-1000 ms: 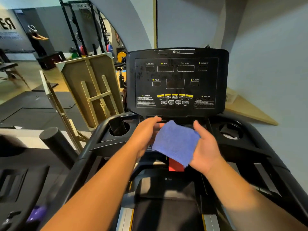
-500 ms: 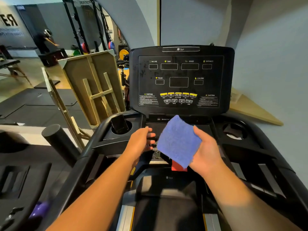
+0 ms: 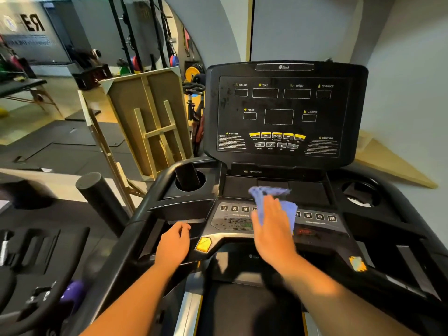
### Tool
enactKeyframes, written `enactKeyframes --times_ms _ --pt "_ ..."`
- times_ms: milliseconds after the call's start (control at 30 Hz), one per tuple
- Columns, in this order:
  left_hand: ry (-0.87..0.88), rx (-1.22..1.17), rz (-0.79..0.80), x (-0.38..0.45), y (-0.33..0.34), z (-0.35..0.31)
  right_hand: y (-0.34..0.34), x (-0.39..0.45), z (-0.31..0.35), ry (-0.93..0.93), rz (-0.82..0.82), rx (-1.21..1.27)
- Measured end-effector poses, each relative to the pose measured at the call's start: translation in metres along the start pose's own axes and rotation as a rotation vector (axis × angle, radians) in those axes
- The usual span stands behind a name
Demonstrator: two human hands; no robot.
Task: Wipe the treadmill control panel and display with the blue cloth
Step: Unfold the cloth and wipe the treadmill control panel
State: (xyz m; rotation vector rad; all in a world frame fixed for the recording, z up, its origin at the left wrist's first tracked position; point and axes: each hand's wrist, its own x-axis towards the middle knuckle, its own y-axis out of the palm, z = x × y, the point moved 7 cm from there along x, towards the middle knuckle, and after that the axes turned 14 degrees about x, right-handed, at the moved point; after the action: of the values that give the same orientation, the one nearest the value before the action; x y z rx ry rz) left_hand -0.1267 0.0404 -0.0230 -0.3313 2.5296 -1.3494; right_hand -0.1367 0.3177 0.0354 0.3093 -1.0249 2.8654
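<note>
A: Fingers (image 3: 271, 204) of our right hand (image 3: 274, 229) lie straight, pressing the soft blue terry cloth (image 3: 288, 207) flat on the treadmill's black lower control panel (image 3: 232, 220).
B: Light and limp, it likely bunches; we judge a flat palm steers it best.

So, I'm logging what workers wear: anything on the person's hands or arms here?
Nothing shows. The left hand and right hand are bare, with no gloves, rings or watch visible. Both forearms are bare too, with no sleeves in view.

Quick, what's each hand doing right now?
Left hand: open, resting on the treadmill console.
Right hand: open, pressing the blue cloth flat.
</note>
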Motion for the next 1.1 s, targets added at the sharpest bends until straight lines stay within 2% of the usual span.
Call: enactKeyframes --times_ms 67,133,200,300,367,433,533,600,667,733,833,933,1000,1100 --pt "-0.022 0.088 0.023 -0.002 0.002 0.009 0.035 -0.012 -0.003 0.039 0.105 -0.318" --pt "-0.007 0.141 0.059 0.000 0.006 0.012 0.057 -0.016 0.007 -0.003 0.127 -0.462" --pt "0.014 0.209 0.090 0.001 0.009 0.010 0.078 -0.013 0.017 -0.080 0.141 -0.475" --pt "0.020 0.258 0.067 0.003 0.011 0.012 0.099 -0.018 0.024 -0.213 0.275 -0.523" --pt "0.020 0.263 0.053 0.001 0.010 0.012 0.093 -0.025 0.022 -0.338 0.326 -0.543" --pt "0.044 0.278 0.049 0.002 0.010 0.011 0.077 -0.030 0.010 -0.408 0.309 -0.556" --pt "0.077 0.312 0.054 0.002 0.011 0.009 0.053 -0.023 -0.004 -0.328 0.223 -0.541" --pt "0.083 0.325 0.050 0.003 0.012 0.009 0.054 -0.009 0.001 -0.176 0.168 -0.545" --pt "0.078 0.328 0.043 0.003 0.012 0.010 0.067 0.003 0.016 -0.054 0.184 -0.506" --pt "0.076 0.334 0.037 0.003 0.012 0.010 0.086 0.004 0.035 -0.144 0.221 -0.521" --pt "0.084 0.355 0.027 0.005 0.013 0.012 0.097 -0.015 0.031 -0.331 0.427 -0.561" --pt "0.093 0.382 0.021 0.005 0.016 0.013 0.072 -0.033 0.014 -0.452 0.373 -0.483" --pt "0.086 0.395 0.017 0.006 0.016 0.013 0.060 -0.030 0.002 -0.375 0.302 -0.516" --pt "0.085 0.389 -0.002 0.006 0.015 0.013 0.068 -0.004 0.008 -0.115 0.203 -0.522"
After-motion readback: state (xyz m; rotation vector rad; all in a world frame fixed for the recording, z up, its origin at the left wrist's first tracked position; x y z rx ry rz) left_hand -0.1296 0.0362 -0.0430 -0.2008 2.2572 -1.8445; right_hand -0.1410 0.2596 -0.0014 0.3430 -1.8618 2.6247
